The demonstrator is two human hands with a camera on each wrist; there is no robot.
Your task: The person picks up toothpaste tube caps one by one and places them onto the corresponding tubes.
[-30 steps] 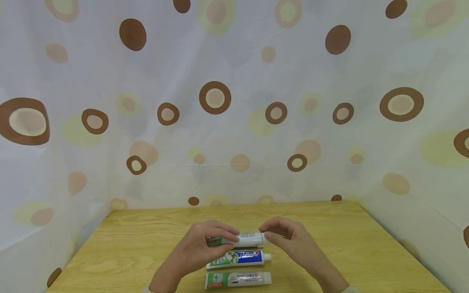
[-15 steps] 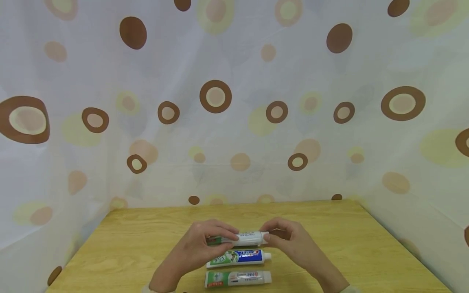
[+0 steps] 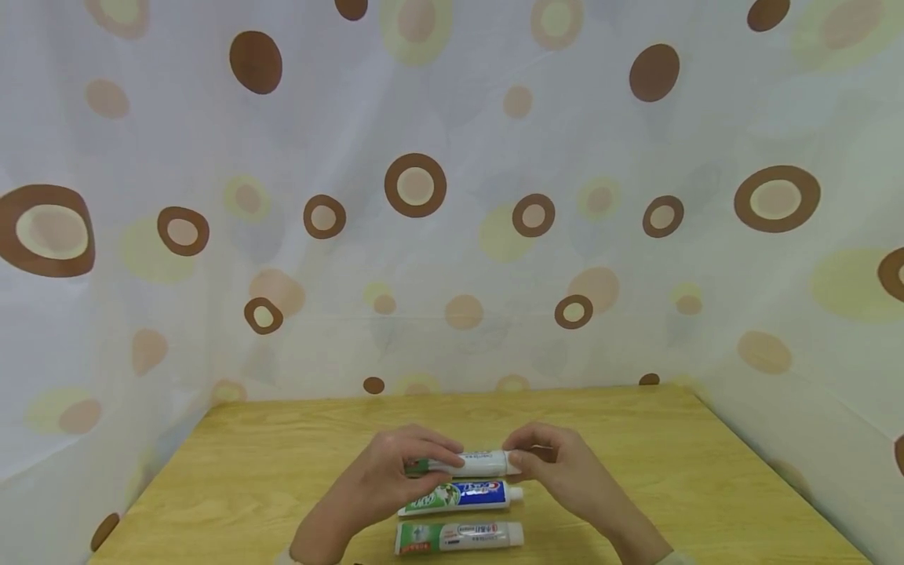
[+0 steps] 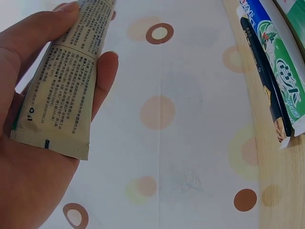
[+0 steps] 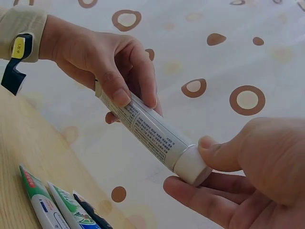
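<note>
My left hand (image 3: 384, 480) grips a toothpaste tube (image 3: 483, 464) by its flat-ended body, thumb on one side and fingers on the other. The tube is white with green toward its tail; small dark print covers the side facing the wrist cameras. At its other end, my right hand (image 3: 568, 475) pinches the white cap (image 5: 191, 166) between thumb and fingers. In the right wrist view the held tube slants down toward the cap, above the table. Nearer to me lie a blue-and-green toothpaste tube (image 3: 482, 495) and a green-and-white toothpaste tube (image 3: 459, 538), caps to the right.
A slim black tube-like item (image 4: 266, 78) lies alongside the blue-and-green tube in the left wrist view; the head view hides it. The wooden table (image 3: 282, 439) ends at a white curtain (image 3: 452, 259) with brown and pale spots, which also rises on both sides.
The right thumb and fingers have closed in on the cap. The held tube and both hands have shifted slightly to the right; the tubes on the table have not moved.
</note>
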